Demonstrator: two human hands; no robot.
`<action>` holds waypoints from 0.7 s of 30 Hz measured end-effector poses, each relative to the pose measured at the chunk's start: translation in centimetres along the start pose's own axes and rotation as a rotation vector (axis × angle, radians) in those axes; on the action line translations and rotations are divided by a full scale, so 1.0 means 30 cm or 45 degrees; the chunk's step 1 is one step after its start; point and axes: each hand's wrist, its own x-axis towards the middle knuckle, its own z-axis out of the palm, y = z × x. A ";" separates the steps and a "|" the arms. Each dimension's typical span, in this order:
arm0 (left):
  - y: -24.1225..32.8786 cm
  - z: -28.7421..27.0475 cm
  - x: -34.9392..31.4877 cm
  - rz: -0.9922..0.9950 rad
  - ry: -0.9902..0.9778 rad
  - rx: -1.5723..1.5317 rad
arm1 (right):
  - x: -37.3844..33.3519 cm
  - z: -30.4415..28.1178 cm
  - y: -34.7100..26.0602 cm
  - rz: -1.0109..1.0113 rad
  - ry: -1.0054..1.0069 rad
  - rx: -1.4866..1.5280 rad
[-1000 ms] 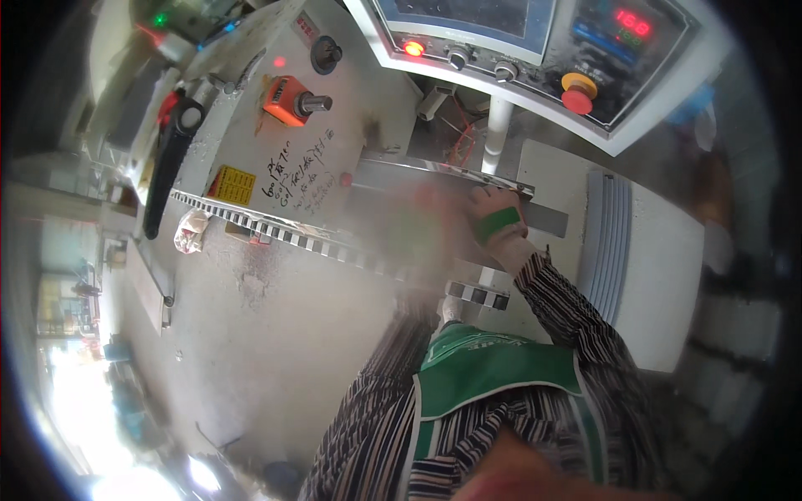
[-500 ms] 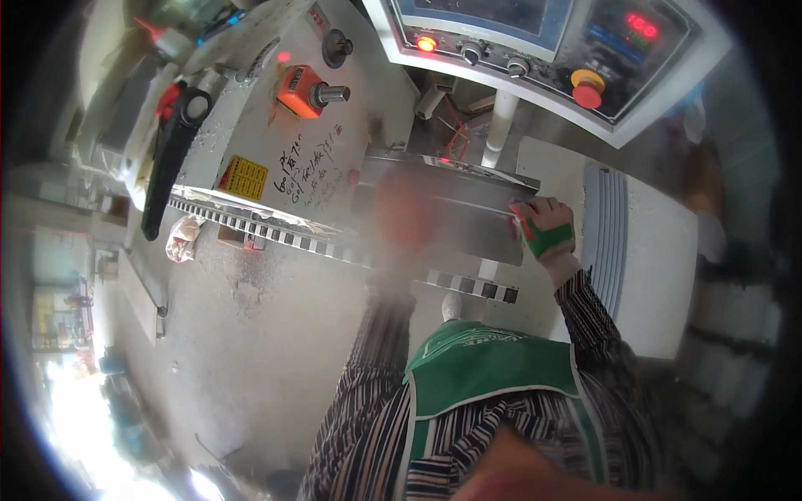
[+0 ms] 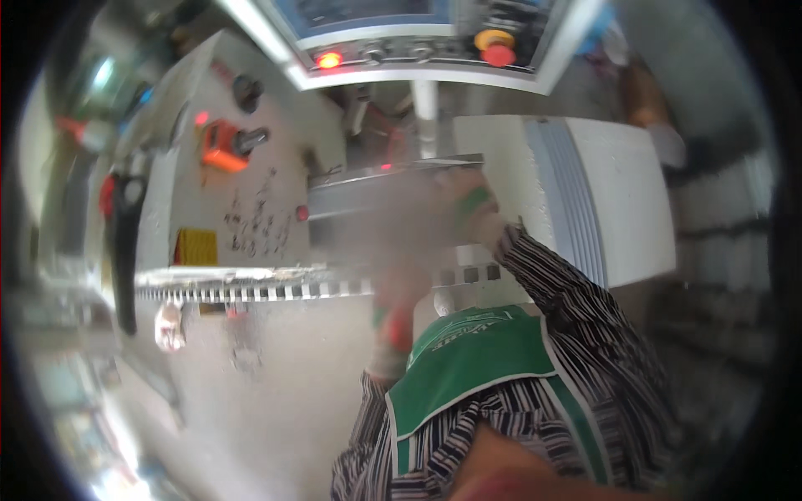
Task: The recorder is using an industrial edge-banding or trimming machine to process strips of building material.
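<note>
A grey metal plate [image 3: 342, 219] with a bright far edge lies at the middle, beside the white machine housing [image 3: 251, 179]. My right hand [image 3: 470, 199], with a green band across it, is over the plate's right end; its fingers are blurred, and whether they grip anything does not show. My left hand [image 3: 399, 296] is smeared by motion at the near side of the plate, next to the black-and-white chequered strip [image 3: 322, 290]. Red and green patches show near its wrist. What it holds, if anything, cannot be made out.
Above stands a control panel [image 3: 434, 78] with a lit red-orange button [image 3: 329, 60] and a red emergency knob [image 3: 499, 53]. An orange counter block [image 3: 224, 146] and a black lever [image 3: 125, 250] sit at left. Stacked grey strips [image 3: 568, 196] lie on a white board [image 3: 639, 209] at right.
The view has turned, so the panel and housing appear farther left. My left hand has come back toward my body from above the plate; my right hand has moved inward over its right end.
</note>
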 end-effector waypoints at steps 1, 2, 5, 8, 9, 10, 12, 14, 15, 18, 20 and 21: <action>-0.014 -0.023 -0.008 0.027 -0.023 0.026 | 0.009 0.035 -0.002 0.037 0.003 0.021; -0.018 -0.043 -0.023 0.017 -0.047 0.027 | 0.017 0.067 -0.008 0.115 0.000 -0.001; 0.004 -0.046 -0.057 -0.069 -0.100 -0.036 | 0.041 0.110 -0.011 -0.007 0.066 -0.001; 0.002 -0.072 -0.077 -0.122 0.160 0.071 | -0.005 0.016 -0.035 0.007 0.266 0.025; -0.004 -0.079 -0.077 -0.131 0.144 0.079 | -0.020 -0.036 -0.053 -0.012 0.366 0.041; -0.016 -0.104 -0.085 -0.122 0.159 0.056 | -0.014 -0.056 -0.090 -0.061 0.467 0.082; -0.020 -0.095 -0.082 -0.141 0.122 0.043 | -0.019 -0.086 -0.109 -0.057 0.569 0.092; -0.015 -0.054 -0.077 -0.156 0.068 0.140 | -0.009 -0.100 -0.115 -0.088 0.523 -0.052; -0.019 -0.042 -0.075 -0.170 0.048 0.151 | -0.013 -0.090 -0.119 -0.062 0.523 -0.059; -0.030 -0.029 -0.077 -0.215 0.092 0.084 | 0.014 -0.110 -0.151 -0.149 0.413 0.068; -0.045 -0.006 -0.065 -0.231 -0.034 0.161 | 0.148 0.058 -0.163 -0.162 0.283 0.052; -0.061 0.005 -0.056 -0.232 -0.035 0.170 | 0.202 0.128 -0.166 -0.222 0.147 0.042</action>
